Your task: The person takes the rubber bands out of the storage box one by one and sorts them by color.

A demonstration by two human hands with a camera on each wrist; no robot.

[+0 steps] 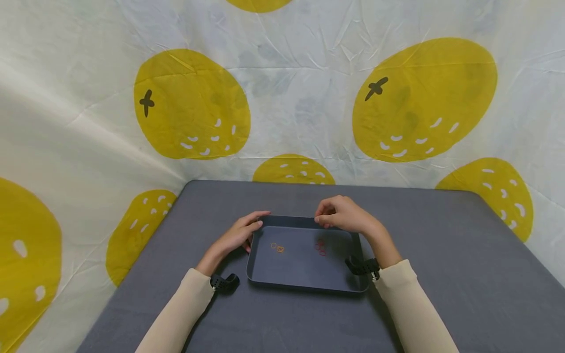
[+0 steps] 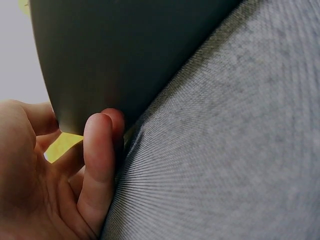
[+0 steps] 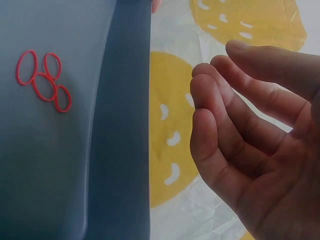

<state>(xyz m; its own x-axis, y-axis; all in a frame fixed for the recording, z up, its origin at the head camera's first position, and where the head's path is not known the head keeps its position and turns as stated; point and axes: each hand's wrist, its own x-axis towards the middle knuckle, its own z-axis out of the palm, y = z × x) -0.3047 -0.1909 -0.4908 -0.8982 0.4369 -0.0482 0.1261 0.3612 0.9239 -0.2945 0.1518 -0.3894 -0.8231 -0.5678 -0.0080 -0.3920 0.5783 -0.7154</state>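
Observation:
A dark grey rectangular tray point(image 1: 304, 272) lies on the table. My left hand point(image 1: 238, 234) holds its far left corner, the thumb at the rim and other fingers against the outer wall; the left wrist view shows fingertips point(image 2: 98, 145) near the tray's lower edge. Above the tray's far right rim hovers my right hand point(image 1: 344, 214), its fingers point(image 3: 205, 125) loosely bent with nothing visible between them. Several red rubber bands point(image 3: 36, 76) lie grouped in the tray's right half. Small orange bands point(image 1: 280, 249) sit in the left half, some overlapping.
A grey cloth-covered table point(image 1: 441, 274) spreads around the tray. Behind and to the left hangs a white curtain point(image 1: 300, 98) with yellow fruit prints. Each wrist wears a black strap device point(image 1: 226, 283).

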